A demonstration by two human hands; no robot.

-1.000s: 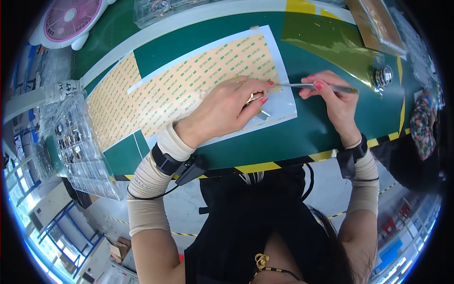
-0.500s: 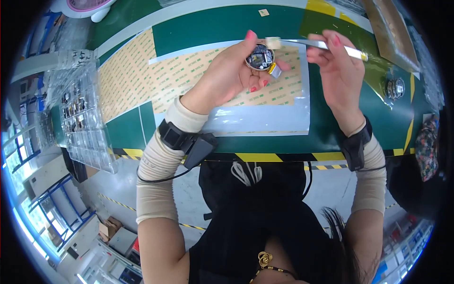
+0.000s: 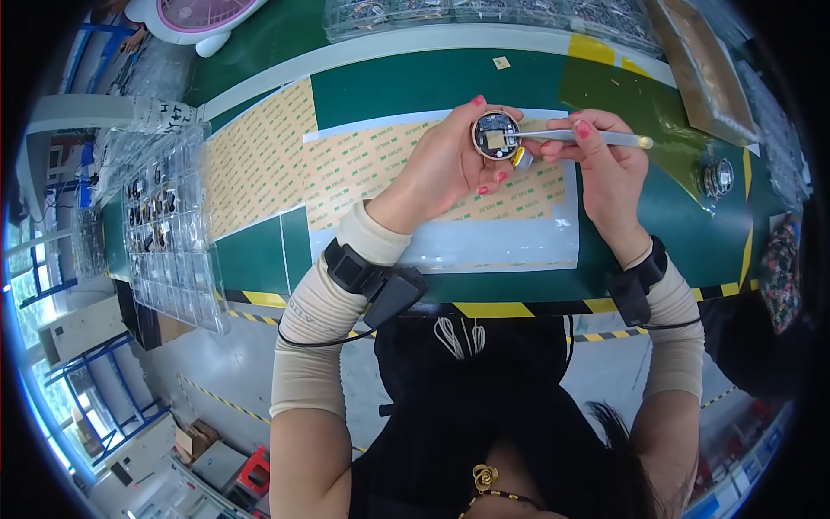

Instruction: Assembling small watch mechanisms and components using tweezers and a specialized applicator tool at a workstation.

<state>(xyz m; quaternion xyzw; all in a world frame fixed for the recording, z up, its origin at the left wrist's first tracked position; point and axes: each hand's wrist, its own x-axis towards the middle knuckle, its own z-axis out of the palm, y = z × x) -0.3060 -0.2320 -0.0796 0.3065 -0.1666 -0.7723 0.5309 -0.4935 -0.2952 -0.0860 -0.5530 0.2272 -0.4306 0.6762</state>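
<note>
Starts far left of the round casing (image 3: 491, 124) with a pale bar (image 3: 86, 112), marked in dark handwritten characters, and below it a clear compartment tray (image 3: 173, 277) with small parts in some cells. Comes next, nearer the casing, to a tan sheet (image 3: 259, 164) with rows of repeated green lettering, then, down and left of the casing, to a cream sleeve (image 3: 311, 350) with faint, partly hidden lettering. Continues to a second tan sheet (image 3: 354, 169), printed alike, spread on white backing (image 3: 501, 251) beneath the casing. Holds the casing in the left hand (image 3: 437, 169), the nearer one, with fingers curled around the rim. Shows a small tan square (image 3: 495, 139) within the casing's open face and a silver-and-yellow part (image 3: 523, 159) at its lower right rim. Pinches a slim metal tool (image 3: 553, 134) in the right hand (image 3: 612, 177), right of the casing, with long axis nearly level and tip toward the square's right edge. Cannot tell of contact between tip and square. Ends well right of the casing with olive film (image 3: 631, 95) and a small metal stack (image 3: 718, 177), without legible writing on either.
</note>
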